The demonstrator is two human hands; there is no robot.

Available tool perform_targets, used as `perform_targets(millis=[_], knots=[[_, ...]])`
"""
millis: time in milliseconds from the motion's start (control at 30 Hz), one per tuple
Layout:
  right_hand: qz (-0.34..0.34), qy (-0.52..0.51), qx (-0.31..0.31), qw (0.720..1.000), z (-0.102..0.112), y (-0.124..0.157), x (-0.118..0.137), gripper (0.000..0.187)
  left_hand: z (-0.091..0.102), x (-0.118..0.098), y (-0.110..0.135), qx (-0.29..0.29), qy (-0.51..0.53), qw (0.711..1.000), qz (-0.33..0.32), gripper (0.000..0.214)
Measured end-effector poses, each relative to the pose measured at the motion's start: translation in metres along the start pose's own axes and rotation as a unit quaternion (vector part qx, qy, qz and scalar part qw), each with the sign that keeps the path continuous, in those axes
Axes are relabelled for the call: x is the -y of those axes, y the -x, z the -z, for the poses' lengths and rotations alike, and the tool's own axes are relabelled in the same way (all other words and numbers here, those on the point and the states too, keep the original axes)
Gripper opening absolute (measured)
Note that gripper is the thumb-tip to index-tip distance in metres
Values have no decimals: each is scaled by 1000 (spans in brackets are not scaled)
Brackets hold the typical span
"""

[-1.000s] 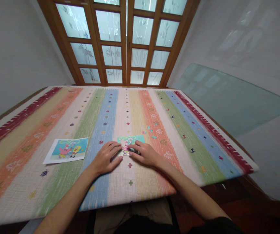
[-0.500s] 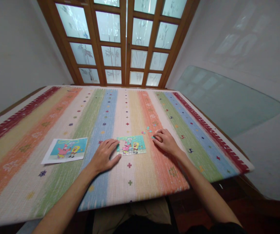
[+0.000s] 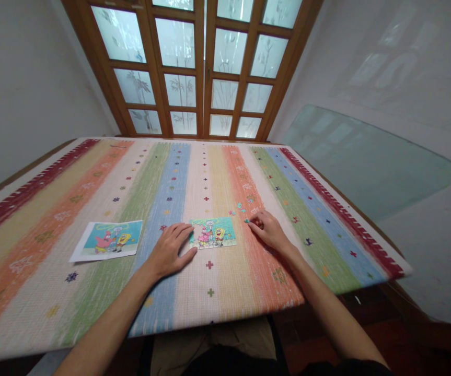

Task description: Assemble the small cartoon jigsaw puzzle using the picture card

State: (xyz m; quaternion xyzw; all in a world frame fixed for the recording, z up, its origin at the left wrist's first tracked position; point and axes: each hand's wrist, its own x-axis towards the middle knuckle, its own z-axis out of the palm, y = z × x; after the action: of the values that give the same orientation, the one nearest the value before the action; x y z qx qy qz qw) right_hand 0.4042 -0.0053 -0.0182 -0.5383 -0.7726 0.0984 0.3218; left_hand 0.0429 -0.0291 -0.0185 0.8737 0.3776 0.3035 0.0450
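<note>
Partly assembled, a cartoon jigsaw puzzle (image 3: 218,233) lies flat on the striped tablecloth (image 3: 194,303). My left hand (image 3: 173,248) rests at its left edge, fingers stretched out and thumb apart, covering part of that side. To the right of the puzzle, my right hand (image 3: 265,228) pinches a small teal puzzle piece (image 3: 246,221) between thumb and fingertips, at or just above the cloth. Several loose puzzle pieces (image 3: 241,207) lie just beyond it. A printed reference picture (image 3: 110,240) with the same cartoon figures lies to the left of my left hand.
The table's front edge (image 3: 249,315) runs close to my body. Wooden doors with frosted panes (image 3: 181,89) stand behind the table's far edge. A glass panel (image 3: 366,156) is at the wall on the right.
My right hand has shifted slightly and its fingers have drawn in a little around the teal piece. My left hand holds its place. The whole view has shifted very slightly.
</note>
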Motion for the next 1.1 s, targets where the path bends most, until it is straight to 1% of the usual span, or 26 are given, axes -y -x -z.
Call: perform_targets(millis=[133, 233, 333, 400, 600, 667, 800, 867, 1000, 1100], knots=[[-19, -36, 22, 999, 0, -1, 8, 16, 0, 0, 0, 1, 0, 1000, -3, 43], [-33, -63, 21, 997, -1, -2, 16, 18, 1, -1, -1, 4, -2, 1000, -5, 43], [-41, -99, 17, 994, -3, -6, 25, 15, 2, -1, -1, 9, -6, 1000, -2, 42], [-34, -126, 31, 991, -6, -9, 32, 14, 2, -2, -1, 11, -7, 1000, -1, 42], [24, -189, 97, 977, -26, -26, 55, 16, 3, -1, -1, -1, -4, 1000, -3, 42], [34, -204, 128, 970, -33, -32, 64, 17, 4, -2, -1, -7, -3, 1000, -7, 39], [41, -221, 178, 958, -46, -43, 81, 17, 7, -4, -2, -23, 2, 1000, -20, 20], [39, -226, 193, 954, -52, -46, 87, 17, 9, -5, -2, -25, 5, 999, -28, 13], [27, -229, 211, 950, -62, -49, 95, 16, 9, -6, -1, -15, 26, 998, -52, 17], [36, -220, 211, 952, -68, -50, 100, 15, 8, -6, 0, -14, 38, 997, -62, 18]])
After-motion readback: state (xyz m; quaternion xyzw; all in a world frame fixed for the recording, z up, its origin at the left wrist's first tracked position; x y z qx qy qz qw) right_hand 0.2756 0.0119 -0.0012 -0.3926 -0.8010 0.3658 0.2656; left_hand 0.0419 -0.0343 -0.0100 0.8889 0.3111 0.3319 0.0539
